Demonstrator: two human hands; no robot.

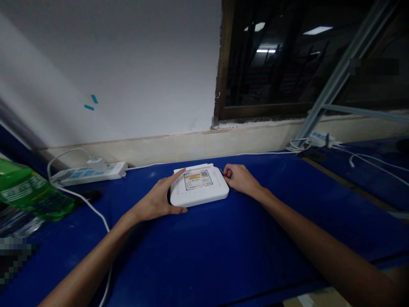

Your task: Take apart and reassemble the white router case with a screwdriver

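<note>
Router sits on the tabletop; left hand grips its left end, right hand pinches a small red item by its right side. Probably best: left braces firmly, right works gently.

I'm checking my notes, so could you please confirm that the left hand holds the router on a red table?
Not quite: the table is blue, as the head view shows; the left hand does hold the router on it.
</note>
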